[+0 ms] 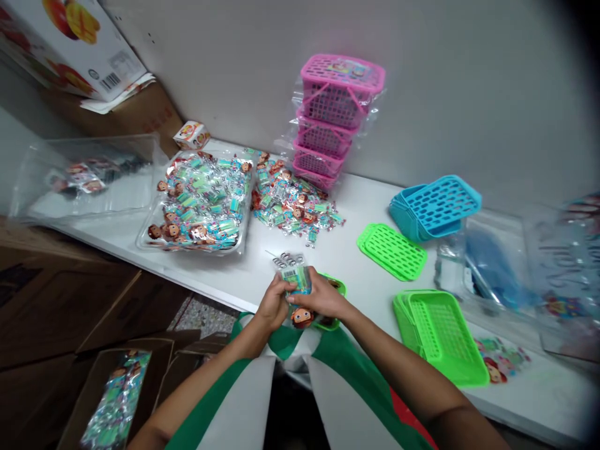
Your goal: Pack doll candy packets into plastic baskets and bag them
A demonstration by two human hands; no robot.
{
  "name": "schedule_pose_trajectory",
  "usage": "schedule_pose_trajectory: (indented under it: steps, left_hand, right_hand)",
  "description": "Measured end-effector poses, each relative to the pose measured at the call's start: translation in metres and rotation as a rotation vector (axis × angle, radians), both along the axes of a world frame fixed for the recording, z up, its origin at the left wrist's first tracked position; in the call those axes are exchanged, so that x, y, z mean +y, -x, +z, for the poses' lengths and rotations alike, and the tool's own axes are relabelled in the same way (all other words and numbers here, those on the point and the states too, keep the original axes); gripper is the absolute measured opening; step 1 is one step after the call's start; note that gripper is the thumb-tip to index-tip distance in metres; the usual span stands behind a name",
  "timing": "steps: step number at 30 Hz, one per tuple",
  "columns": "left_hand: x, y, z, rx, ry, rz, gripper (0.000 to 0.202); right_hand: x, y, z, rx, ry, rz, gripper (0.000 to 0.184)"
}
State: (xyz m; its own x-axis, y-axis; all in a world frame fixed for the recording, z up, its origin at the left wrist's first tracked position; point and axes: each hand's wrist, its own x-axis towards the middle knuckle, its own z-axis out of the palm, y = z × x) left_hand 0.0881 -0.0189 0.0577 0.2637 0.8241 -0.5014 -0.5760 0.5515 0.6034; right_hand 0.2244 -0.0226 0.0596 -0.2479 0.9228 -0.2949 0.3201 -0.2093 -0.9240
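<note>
White tabletop [356,206] against a grey wall serves as the bench. Both hands meet at its near edge: left hand [274,304] and right hand [322,297] together grip a clear toy packet [295,278] above a green basket [334,306]. Packing seems underway; next, the packet likely needs lowering into that basket. Loose packets [295,206] lie beyond the hands.

A small packing workshop is being shown: stacked pink baskets [334,119], green baskets [445,334] and heaps of wrapped toy packets [199,203] are being kept on a white counter [347,250], with cardboard cartons [112,390] being stored below.
</note>
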Motion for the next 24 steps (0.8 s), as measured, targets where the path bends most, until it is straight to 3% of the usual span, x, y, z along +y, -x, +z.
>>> schedule_pose_trajectory:
  steps: [5,8,10,12,16,19,24]
  left_hand:
    - [0.002,0.005,0.016,0.107,-0.228,-0.218,0.048]
    - [0.011,0.028,0.015,0.469,-0.451,-0.176,0.060]
    - [0.012,0.041,0.006,0.788,-0.649,-0.169,0.062]
    - [0.009,0.046,-0.010,0.996,-0.861,-0.282,0.062]
    - [-0.003,0.033,-0.045,0.995,-1.206,-0.673,0.066]
    - [-0.008,0.023,-0.066,0.973,-1.250,-0.824,0.062]
    - [-0.007,0.019,-0.080,1.043,-1.242,-0.870,0.063]
  right_hand:
    - [0.003,-0.023,0.011,0.058,-0.012,-0.036,0.046]
    - [0.013,-0.055,0.029,0.004,-0.109,-0.097,0.050]
    - [0.013,-0.074,0.037,-0.151,-0.168,-0.143,0.050]
    - [0.008,-0.085,0.038,-0.260,-0.177,-0.171,0.047]
    - [-0.010,-0.089,0.022,-0.309,-0.162,-0.194,0.046]
    - [-0.023,-0.089,0.012,-0.357,-0.162,-0.212,0.047]
    - [-0.034,-0.089,0.007,-0.508,-0.091,-0.212,0.049]
